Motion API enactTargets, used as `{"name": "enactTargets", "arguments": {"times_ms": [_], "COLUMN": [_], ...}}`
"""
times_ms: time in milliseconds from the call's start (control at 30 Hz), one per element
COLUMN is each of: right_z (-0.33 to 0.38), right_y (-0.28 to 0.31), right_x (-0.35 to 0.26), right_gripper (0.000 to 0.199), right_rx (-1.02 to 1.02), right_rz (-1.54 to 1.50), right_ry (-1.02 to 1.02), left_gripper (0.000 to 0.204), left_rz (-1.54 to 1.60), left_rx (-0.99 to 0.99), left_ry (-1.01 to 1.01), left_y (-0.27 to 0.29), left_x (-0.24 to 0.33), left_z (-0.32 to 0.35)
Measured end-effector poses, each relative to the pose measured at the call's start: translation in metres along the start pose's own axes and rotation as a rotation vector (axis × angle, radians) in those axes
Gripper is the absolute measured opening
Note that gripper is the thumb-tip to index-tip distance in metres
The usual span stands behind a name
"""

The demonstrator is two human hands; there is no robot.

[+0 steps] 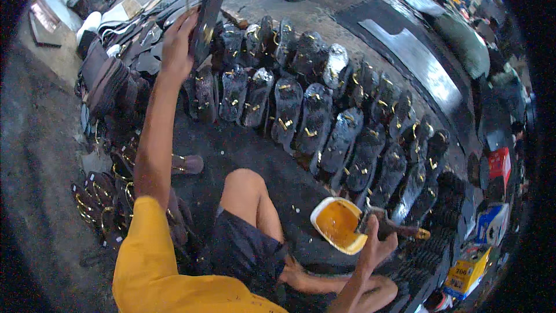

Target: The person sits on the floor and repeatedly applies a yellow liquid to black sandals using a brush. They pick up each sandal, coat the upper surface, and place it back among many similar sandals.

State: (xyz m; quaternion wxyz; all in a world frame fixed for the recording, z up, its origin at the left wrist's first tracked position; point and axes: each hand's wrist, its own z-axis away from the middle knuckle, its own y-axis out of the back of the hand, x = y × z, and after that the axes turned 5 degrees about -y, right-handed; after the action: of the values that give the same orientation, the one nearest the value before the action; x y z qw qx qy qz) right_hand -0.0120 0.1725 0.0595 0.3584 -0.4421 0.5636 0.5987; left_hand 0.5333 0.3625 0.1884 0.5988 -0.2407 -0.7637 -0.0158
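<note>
Head view shows the left hand gripping a raised black sandal sole, right-hand fingers closed on a brush beside the glue bowl; gluing seems underway, needing steady placement.

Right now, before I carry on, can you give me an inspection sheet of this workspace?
Surface: dark, stained concrete floor.
Job's things: black sandal sole with gold strap raised in left hand; dark-bristled brush in right hand, beside the white bowl of amber glue.
Clutter: curved rows of glossy black soles with gold straps leaning side by side; heap of strapped sandals at left; coloured cartons at right.
Hands: both gripping.
Cables: nothing seen.
Surroundings: large black rubber sheets beyond the rows.
</note>
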Motion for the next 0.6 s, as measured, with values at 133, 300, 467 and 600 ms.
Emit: {"name": "enactTargets", "arguments": {"times_ms": [133,300,467,600], "right_z": [-0.009,-0.024,-0.041,-0.054], "right_y": [-0.037,-0.04,-0.056,0.015], "right_x": [-0.01,0.005,-0.011,0.029], "right_gripper": [0.022,0.025,0.03,0.056], "right_rx": [-0.01,0.109,0.113,0.082], "right_rz": [0.065,0.165,0.193,0.599], "right_ry": [-0.155,-0.194,-0.156,0.198], "left_gripper": [0.028,0.036,0.027,0.027], "left_rz": [-0.158,-1.972,-1.683,-0.463], "left_rx": [-0.003,-0.606,-0.419,0.12], "left_ry": [0.015,0.054,0.321,0.014], "left_y": [0.124,0.087,0.103,0.11], "left_x": [-0.154,-0.268,-0.269,-0.196], "left_z": [-0.137,-0.172,-0.164,-0.058]}}
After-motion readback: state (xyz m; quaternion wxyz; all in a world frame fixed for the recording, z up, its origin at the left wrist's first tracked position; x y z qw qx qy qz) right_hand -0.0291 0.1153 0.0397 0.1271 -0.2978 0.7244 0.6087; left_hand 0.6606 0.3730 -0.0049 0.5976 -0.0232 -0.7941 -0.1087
